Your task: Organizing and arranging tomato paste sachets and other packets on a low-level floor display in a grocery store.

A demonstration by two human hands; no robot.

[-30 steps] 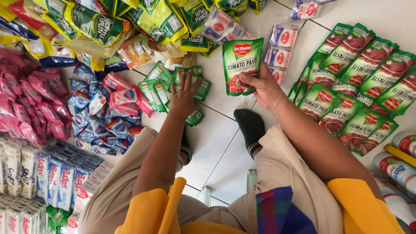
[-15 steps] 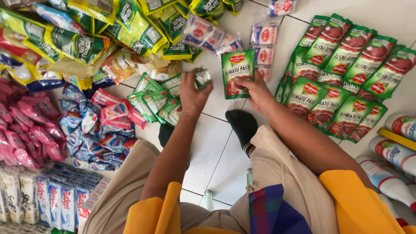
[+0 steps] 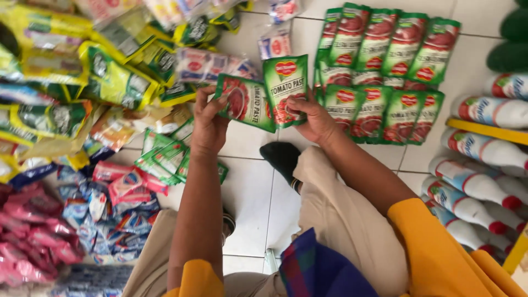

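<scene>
at nine o'clock a heap of pink packets [image 3: 33, 231] lies on the white tile floor [image 3: 253, 187], with yellow-green bags [image 3: 110, 77] piled above it at ten o'clock and blue-and-red sachets [image 3: 110, 209] just inward at eight. near the middle a loose pile of small green packets [image 3: 165, 159] sits on the floor. the left hand [image 3: 209, 124] was pressed down on that pile a second ago; now it is lifted clear and closed on a green sauce pouch [image 3: 242, 102], tilted, held up above the tiles at about twelve o'clock. its right edge overlaps the second green pouch [image 3: 286, 88], upright, pinched by the right hand [image 3: 313, 118], which kept this pouch the whole time. so the change is plain — one pouch in hand has become two, brought edge to edge between both hands, which reads as gathering them into a set. a black sock [image 3: 283, 159] rests on the floor just below the hands. at one to two o'clock matching pouches lie in overlapping rows [image 3: 379, 71] — and at three to four o'clock white bottles with red caps [image 3: 473, 192] lie side by side.
</scene>
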